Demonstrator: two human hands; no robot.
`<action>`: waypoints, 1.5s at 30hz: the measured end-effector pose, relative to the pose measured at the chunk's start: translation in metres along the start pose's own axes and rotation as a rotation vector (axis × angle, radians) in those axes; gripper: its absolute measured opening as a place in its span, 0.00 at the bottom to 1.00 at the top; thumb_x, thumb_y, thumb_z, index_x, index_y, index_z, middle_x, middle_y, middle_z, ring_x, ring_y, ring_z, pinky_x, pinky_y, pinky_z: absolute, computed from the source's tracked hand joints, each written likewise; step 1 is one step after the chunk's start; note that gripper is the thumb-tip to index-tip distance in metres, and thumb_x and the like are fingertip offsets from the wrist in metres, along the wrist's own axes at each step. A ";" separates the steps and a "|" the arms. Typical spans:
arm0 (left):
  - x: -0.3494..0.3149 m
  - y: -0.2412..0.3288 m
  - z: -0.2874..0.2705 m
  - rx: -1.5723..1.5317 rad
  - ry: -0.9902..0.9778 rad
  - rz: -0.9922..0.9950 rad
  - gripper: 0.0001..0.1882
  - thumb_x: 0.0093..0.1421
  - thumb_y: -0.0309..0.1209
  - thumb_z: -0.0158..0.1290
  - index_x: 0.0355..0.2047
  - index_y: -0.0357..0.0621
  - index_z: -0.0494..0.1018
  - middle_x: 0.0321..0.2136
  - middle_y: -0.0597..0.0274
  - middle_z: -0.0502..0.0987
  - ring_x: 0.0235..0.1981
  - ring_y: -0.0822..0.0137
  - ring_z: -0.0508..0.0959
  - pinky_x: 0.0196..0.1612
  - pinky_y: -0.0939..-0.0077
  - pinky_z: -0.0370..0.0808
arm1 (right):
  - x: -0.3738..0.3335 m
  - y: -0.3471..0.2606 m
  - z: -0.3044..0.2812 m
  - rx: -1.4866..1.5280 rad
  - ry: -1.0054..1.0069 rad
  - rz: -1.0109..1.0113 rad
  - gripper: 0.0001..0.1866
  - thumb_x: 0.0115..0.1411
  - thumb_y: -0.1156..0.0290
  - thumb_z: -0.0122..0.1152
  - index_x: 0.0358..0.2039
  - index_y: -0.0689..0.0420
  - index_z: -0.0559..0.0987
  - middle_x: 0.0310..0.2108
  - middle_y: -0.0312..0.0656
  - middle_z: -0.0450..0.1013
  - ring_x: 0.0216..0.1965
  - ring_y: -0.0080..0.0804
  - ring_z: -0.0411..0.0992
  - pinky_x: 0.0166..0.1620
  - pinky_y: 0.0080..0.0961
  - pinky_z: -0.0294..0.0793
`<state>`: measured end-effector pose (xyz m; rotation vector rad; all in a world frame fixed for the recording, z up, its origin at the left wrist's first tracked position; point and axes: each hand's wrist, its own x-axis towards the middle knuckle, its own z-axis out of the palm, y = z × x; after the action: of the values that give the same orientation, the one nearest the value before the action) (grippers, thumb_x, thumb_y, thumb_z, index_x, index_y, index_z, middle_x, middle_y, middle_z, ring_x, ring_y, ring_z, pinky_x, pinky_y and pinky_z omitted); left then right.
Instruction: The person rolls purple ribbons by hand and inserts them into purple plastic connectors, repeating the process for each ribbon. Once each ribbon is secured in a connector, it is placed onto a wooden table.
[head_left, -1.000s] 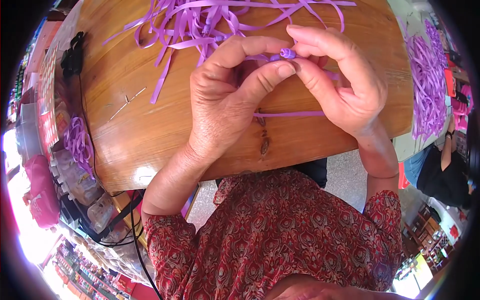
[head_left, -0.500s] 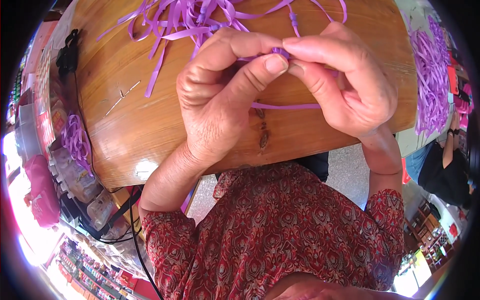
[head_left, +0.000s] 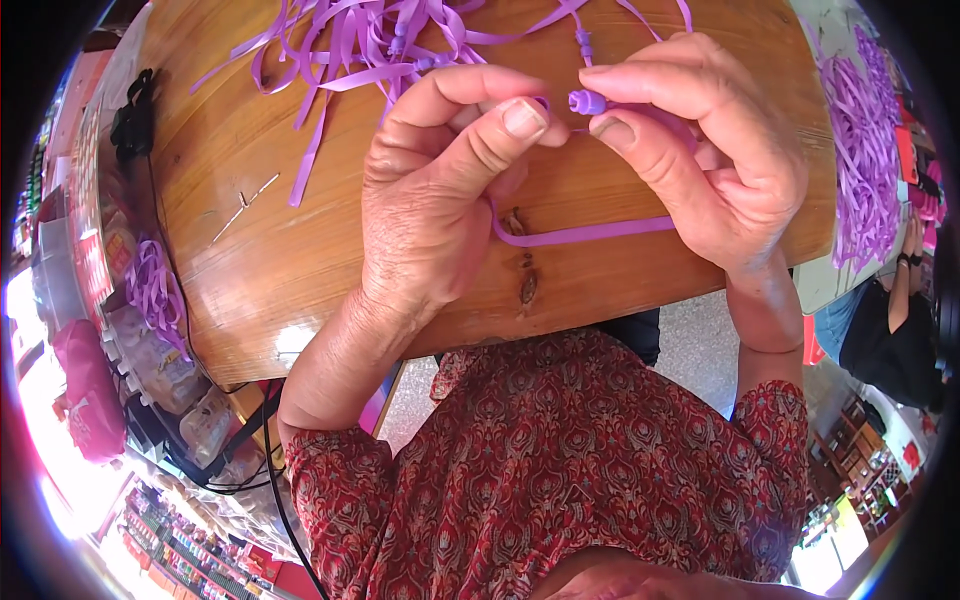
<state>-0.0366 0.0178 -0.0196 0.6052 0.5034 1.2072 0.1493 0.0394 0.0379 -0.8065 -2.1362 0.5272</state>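
Note:
My right hand [head_left: 725, 175] pinches a small purple plastic connector [head_left: 588, 102] between thumb and forefinger, its hollow end pointing at my other hand. Across a small gap, my left hand [head_left: 425, 195] is closed, thumb against bent forefinger. A bit of purple shows at its thumb tip, mostly hidden by the fingers. From below that hand a flat purple ribbon [head_left: 600, 232] curves out and runs right, passing behind my right wrist. Both hands are above the wooden table [head_left: 290, 240].
Purple ribbons [head_left: 345, 50] with connectors lie heaped at the table's far side. A thin metal tool [head_left: 245, 207] and a black cable [head_left: 152, 190] are on the left. More ribbons hang at the right [head_left: 862, 160] and left [head_left: 155, 285]. Another person [head_left: 890, 340] is at far right.
My hands have moved slightly apart. The connector, mostly covered by my fingers before, now shows in my right hand, and the ribbon below bows into a wider curve.

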 end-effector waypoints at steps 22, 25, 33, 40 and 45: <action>0.008 -0.016 0.022 0.203 0.044 0.107 0.13 0.63 0.26 0.49 0.48 0.39 0.71 0.34 0.63 0.77 0.31 0.77 0.77 0.30 0.87 0.75 | 0.008 0.052 0.025 0.710 0.032 -0.567 0.16 0.58 0.80 0.57 0.47 0.64 0.69 0.38 0.41 0.73 0.42 0.22 0.71 0.44 0.17 0.70; 0.004 -0.010 0.015 0.191 0.068 0.135 0.12 0.63 0.26 0.49 0.47 0.39 0.72 0.34 0.64 0.77 0.29 0.77 0.77 0.31 0.87 0.75 | 0.011 -0.013 0.000 0.548 0.010 0.519 0.14 0.57 0.80 0.59 0.44 0.63 0.71 0.36 0.42 0.73 0.40 0.24 0.72 0.43 0.17 0.70; 0.004 0.001 0.018 0.081 0.206 0.110 0.10 0.63 0.28 0.50 0.43 0.41 0.74 0.31 0.67 0.76 0.26 0.81 0.75 0.27 0.92 0.70 | -0.004 0.006 0.019 0.211 0.007 0.071 0.16 0.49 0.83 0.66 0.41 0.65 0.77 0.41 0.45 0.69 0.42 0.28 0.69 0.43 0.19 0.71; 0.004 -0.006 0.020 0.204 0.186 0.210 0.09 0.64 0.28 0.49 0.43 0.40 0.74 0.32 0.69 0.76 0.31 0.84 0.72 0.29 0.93 0.68 | 0.001 -0.001 0.036 0.246 0.098 0.021 0.13 0.48 0.85 0.65 0.36 0.64 0.77 0.35 0.42 0.71 0.35 0.24 0.71 0.36 0.17 0.71; 0.004 -0.005 0.017 0.042 0.192 0.184 0.08 0.64 0.28 0.49 0.41 0.39 0.74 0.34 0.67 0.76 0.34 0.80 0.73 0.38 0.87 0.71 | 0.004 -0.002 0.039 -0.009 0.131 -0.143 0.16 0.45 0.81 0.68 0.37 0.62 0.79 0.33 0.42 0.72 0.33 0.28 0.71 0.34 0.20 0.71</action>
<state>-0.0207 0.0179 -0.0106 0.5839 0.6461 1.4409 0.1159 0.0363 0.0175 -0.6686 -2.0583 0.3802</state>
